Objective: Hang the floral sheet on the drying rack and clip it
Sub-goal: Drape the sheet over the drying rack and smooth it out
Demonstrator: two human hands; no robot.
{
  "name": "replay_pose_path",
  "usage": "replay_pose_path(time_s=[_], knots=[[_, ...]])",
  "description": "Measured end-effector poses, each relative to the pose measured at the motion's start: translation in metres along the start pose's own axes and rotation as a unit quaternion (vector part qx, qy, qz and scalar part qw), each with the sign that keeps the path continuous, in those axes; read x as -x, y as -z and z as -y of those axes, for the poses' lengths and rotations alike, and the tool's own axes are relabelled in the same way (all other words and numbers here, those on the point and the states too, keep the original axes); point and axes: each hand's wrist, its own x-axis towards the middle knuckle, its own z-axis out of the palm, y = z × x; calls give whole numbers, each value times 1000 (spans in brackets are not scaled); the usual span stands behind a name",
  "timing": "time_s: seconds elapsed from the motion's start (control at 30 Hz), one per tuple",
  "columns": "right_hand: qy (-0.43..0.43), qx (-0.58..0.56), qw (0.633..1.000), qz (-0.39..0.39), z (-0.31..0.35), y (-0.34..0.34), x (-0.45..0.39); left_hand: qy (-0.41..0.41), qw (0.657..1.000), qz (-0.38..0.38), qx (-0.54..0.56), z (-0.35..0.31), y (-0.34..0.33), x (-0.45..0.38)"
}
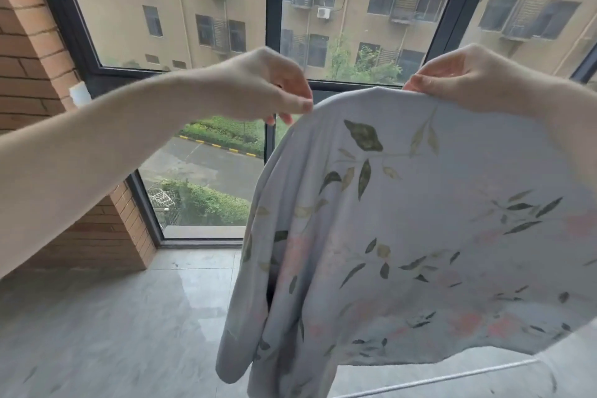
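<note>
The floral sheet, pale blue-white with green leaves and pink flowers, hangs in front of me and fills the right half of the view. My left hand pinches its upper left edge between fingertips. My right hand grips the top edge further right, at about the same height. The cloth droops in folds at the lower left. A thin white rod of the drying rack shows under the sheet's bottom edge at the lower right; the remainder of the rack is hidden. No clip is visible.
A large dark-framed window stands straight ahead, with a beige building outside. A brick wall rises at the left. Grey floor tiles spread below, left of the sheet.
</note>
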Motion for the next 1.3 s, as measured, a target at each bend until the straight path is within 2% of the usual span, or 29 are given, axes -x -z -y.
replay_pose_path(time_s=[0.07, 0.1, 0.23, 0.33, 0.43, 0.53, 0.63, 0.8, 1.0, 1.1, 1.2, 1.3], knots=[[25, -12, 1000, -5, -3, -4, 5, 17, 999, 45, -10, 28, -12, 12], [32, -19, 999, -10, -3, -7, 5, 13, 999, 38, -13, 43, -20, 17], [32, -30, 999, -31, 4, -6, 1, -31, 999, -33, 13, 63, -29, 18], [18, 7, 1000, -11, 11, -5, -3, -41, 997, -64, 23, 64, -26, 13], [-5, 21, 1000, -14, 21, -8, -6, -23, 991, -98, 92, 65, -12, 1], [-14, -15, 999, -30, 38, -8, -4, -22, 985, -128, 115, 62, -5, -11], [-12, -30, 999, -13, 50, -13, 0, -14, 983, -134, 123, 64, -7, -16], [-31, -6, 998, -49, 52, -25, 2, -7, 984, -132, 117, 59, -12, -11], [-47, -19, 998, -31, 61, -26, 8, 12, 987, -136, 83, 60, -13, -4], [-42, -35, 998, -16, 63, -32, 14, 10, 991, -107, 82, 66, -18, 1], [-32, -60, 996, -57, 66, -31, 17, -11, 994, -80, 73, 68, -24, 3], [-48, -13, 997, -66, 74, -29, 14, -29, 995, -58, 71, 70, -20, 1]])
